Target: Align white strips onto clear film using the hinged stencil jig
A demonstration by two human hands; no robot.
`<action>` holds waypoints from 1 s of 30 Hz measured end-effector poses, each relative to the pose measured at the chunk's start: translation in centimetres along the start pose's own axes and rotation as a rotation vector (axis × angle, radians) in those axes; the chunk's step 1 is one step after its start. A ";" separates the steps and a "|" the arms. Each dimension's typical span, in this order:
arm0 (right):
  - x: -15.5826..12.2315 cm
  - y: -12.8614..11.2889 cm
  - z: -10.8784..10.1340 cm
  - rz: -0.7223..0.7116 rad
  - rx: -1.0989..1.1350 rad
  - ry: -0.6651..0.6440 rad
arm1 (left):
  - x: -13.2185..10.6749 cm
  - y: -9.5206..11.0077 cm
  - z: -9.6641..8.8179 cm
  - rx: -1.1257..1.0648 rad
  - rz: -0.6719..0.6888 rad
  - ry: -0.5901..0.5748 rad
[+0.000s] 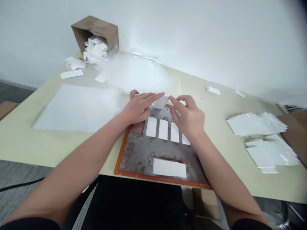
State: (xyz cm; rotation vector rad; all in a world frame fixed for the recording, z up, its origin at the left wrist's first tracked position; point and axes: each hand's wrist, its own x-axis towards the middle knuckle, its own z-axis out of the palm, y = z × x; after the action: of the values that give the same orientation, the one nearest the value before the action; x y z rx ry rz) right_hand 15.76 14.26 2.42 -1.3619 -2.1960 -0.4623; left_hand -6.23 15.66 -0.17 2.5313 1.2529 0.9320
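A dark, stained metal plate (139, 150) with an orange rim lies before me at the table's front edge. Several white cards (163, 129) sit in a row of slots in it, with a reddish-brown slot (138, 127) at the left end. Above the row a small white card (161, 102) is tilted up between my hands. My left hand (140, 107) rests over the plate's upper left, fingers stretched out, index fingertip at the card's top edge. My right hand (189, 115) has its bent fingers at the card's right edge. A longer white strip (169, 168) lies near the plate's front.
On the back left a cardboard box (103, 24) on its side spills white pieces. A large white sheet (79, 108) lies left of the plate. Clear-wrapped white stacks (254, 123) lie at the right, beside a brown cardboard piece (296, 127). A small white block (213, 90) lies farther back.
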 end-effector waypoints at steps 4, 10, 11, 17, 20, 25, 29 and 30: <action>0.0 -0.2 0.3 0.016 -0.006 -0.015 | 0.0 -0.1 0.1 -0.026 -0.017 0.000; 0.0 -0.3 0.0 0.068 0.359 0.002 | 0.0 -0.2 0.1 -0.049 -0.013 0.010; 0.1 -0.2 -0.1 0.105 0.439 -0.026 | 0.0 -0.2 0.1 -0.051 -0.016 0.007; 0.8 -0.1 -1.2 0.486 0.856 -0.201 | 0.0 -0.1 -0.1 -0.073 -0.060 -0.022; 1.3 -0.1 -1.5 0.602 1.011 -0.295 | 0.0 0.0 -0.2 -0.089 -0.077 -0.028; 1.6 -0.9 -1.2 0.673 1.179 -0.501 | 0.1 -0.2 0.0 -0.141 -0.085 -0.007; 1.7 -2.4 -0.8 0.677 1.229 -0.658 | 0.1 -0.8 0.4 -0.278 -0.101 0.044; 1.8 -2.8 -0.7 0.676 1.235 -0.688 | 0.1 -0.9 0.5 -0.313 -0.105 0.055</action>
State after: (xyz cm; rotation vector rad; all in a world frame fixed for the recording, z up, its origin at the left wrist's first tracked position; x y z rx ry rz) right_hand 12.74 13.93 4.01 -1.3865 -1.6089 1.5229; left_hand -6.48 16.39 -0.88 2.1936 1.1396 1.0845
